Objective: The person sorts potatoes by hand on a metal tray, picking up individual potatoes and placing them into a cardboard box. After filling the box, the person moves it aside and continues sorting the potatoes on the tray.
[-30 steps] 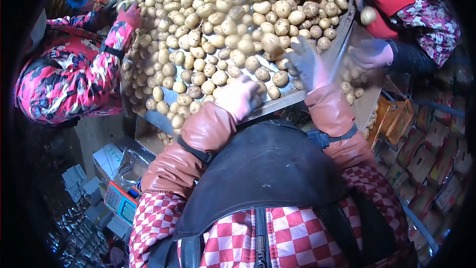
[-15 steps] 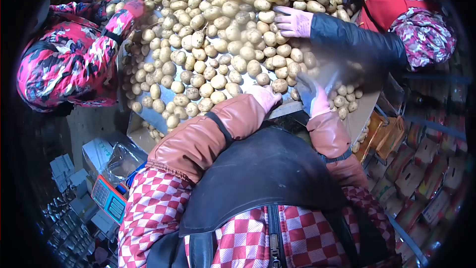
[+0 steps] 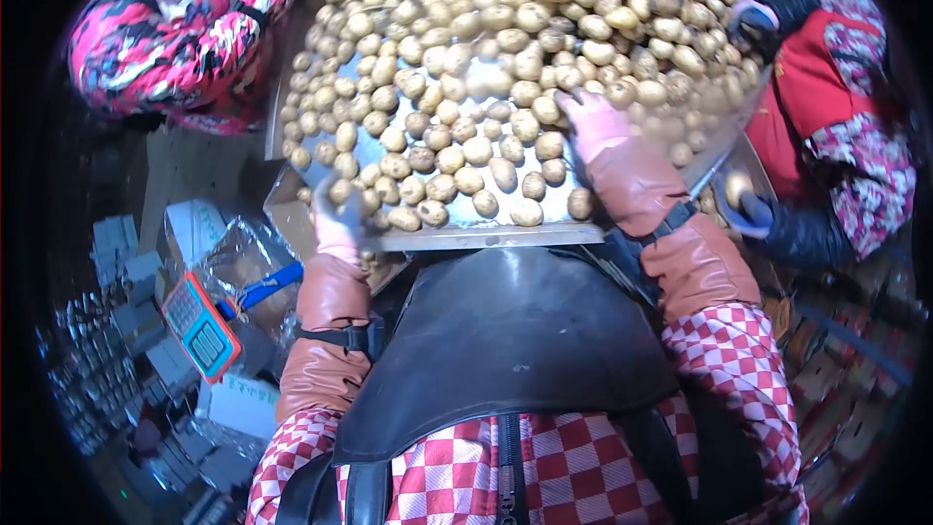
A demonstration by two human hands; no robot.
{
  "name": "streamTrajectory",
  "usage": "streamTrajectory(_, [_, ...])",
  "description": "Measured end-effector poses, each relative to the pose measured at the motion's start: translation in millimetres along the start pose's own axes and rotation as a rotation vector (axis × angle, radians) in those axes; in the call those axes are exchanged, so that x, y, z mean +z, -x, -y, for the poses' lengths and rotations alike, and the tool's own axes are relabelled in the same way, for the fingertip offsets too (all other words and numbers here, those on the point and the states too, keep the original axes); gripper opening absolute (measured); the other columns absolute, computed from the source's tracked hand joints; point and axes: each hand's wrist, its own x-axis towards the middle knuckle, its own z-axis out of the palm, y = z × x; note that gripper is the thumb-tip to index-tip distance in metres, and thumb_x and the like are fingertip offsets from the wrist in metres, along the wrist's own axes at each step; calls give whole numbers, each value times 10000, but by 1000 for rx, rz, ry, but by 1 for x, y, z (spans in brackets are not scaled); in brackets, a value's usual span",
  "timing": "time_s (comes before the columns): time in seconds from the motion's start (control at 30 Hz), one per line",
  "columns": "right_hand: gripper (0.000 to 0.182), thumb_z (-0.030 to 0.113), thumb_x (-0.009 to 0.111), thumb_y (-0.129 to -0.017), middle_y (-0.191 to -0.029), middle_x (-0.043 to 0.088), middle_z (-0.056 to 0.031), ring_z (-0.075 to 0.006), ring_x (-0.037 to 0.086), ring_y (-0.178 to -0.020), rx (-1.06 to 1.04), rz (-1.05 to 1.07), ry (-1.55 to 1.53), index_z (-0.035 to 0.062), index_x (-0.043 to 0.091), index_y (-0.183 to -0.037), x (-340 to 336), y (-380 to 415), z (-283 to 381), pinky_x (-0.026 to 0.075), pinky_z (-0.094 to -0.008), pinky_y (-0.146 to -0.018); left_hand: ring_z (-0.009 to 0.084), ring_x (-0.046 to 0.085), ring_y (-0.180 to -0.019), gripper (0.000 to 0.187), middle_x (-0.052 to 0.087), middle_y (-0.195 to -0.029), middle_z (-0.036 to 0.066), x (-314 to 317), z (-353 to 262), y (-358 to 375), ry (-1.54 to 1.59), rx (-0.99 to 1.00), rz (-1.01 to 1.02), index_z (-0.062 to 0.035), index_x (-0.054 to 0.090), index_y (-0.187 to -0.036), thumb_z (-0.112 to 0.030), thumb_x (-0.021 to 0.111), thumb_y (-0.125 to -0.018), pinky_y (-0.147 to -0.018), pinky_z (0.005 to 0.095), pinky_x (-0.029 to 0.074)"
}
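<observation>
Potatoes (image 3: 476,150) lie loose over a metal sorting table (image 3: 505,236), sparse near its front edge and heaped at the back. My right hand (image 3: 597,124), in a pink glove, reaches in among them at the right, its fingers apart at the edge of the pile. At the table's front left corner is my left hand (image 3: 337,219), also gloved, close beside several potatoes. Motion smears its fingers, and I cannot tell whether it holds one.
A person in pink camouflage sleeves (image 3: 175,34) stands at the left. At the right, another person's gloved hand (image 3: 743,209) holds a potato (image 3: 738,185) beside the table. A scale display (image 3: 201,328), plastic wrapping and boxes (image 3: 238,406) lie low on the left.
My left hand has swung from the front middle to the front left corner. My right hand has moved farther in over the potatoes. The right-hand person's arm has drawn back, and the view has shifted.
</observation>
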Motion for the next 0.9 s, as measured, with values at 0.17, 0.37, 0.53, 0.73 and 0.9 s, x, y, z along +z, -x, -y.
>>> streamTrajectory(0.17, [449, 105, 451, -917, -1267, 554, -88, -302, 545, -1159, -56, 139, 55, 208, 538, -1346, 1, -10, 2, 518, -422, -928, 233, 575, -1009, 553, 613, -1148, 123, -91, 44, -17, -370, -264, -295, -139, 483, -1388, -120, 696, -878, -845, 355, 478])
streamTrajectory(0.37, [455, 135, 411, -951, -1462, 459, -95, -325, 509, -1256, -104, 181, 136, 194, 490, -1395, 10, -23, 5, 477, -423, -1020, 384, 567, -1197, 359, 597, -1290, 214, 37, -9, -20, -384, 132, 218, -98, 629, -1256, -108, 619, -898, -1036, 427, 449])
streamTrajectory(0.53, [518, 113, 486, -894, -1442, 449, -106, -316, 474, -1285, 133, 304, 69, 263, 479, -1390, -9, -22, 35, 429, -438, -1058, 382, 511, -1252, 403, 538, -1360, 164, 165, -47, 4, -766, 709, 814, -182, 618, -1236, -307, 695, -861, -1033, 481, 437])
streamTrajectory(0.73, [457, 79, 557, -838, -1268, 532, -93, -329, 511, -1200, 64, 261, 19, 256, 563, -1260, -4, -22, 27, 472, -437, -989, 325, 534, -1228, 415, 594, -1299, 106, 143, -60, 6, -820, 913, 1000, -186, 632, -1220, -179, 678, -808, -994, 477, 441])
streamTrajectory(0.9, [606, 46, 548, -823, -1391, 444, -135, -380, 487, -1200, -18, 225, -49, 277, 488, -1380, 9, -17, 23, 453, -447, -1028, 363, 646, -1013, 340, 666, -1115, 183, 149, -85, -31, -996, 426, 477, -122, 602, -1251, -162, 549, -917, -893, 458, 503])
